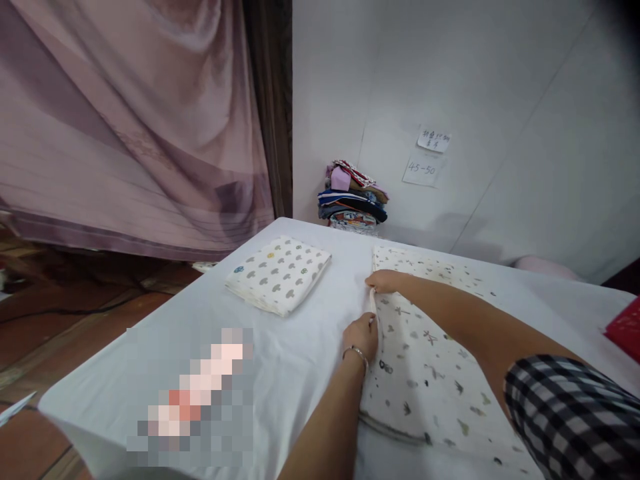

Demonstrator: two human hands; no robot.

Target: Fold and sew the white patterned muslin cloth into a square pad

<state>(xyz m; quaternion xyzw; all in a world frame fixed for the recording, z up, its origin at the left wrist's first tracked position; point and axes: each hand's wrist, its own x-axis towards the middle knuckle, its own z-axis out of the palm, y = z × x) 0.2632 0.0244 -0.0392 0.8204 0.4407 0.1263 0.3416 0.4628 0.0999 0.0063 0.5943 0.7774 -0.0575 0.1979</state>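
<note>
A white cloth printed with small grey, green and tan figures lies partly folded on the right of the white-covered table. My left hand, with a bracelet at the wrist, pinches the left edge of this cloth. Just beyond it, my right hand grips the same edge farther up, its arm reaching across the cloth. The fingertips of both hands are partly hidden. To the left, a folded white cloth with grey mushroom-like shapes lies flat, apart from both hands.
A stack of folded clothes stands against the wall behind the white-covered table. A blurred, pixelated patch covers the table's near left. Something red sits at the right edge. Pinkish curtains hang at left; paper notes are on the wall.
</note>
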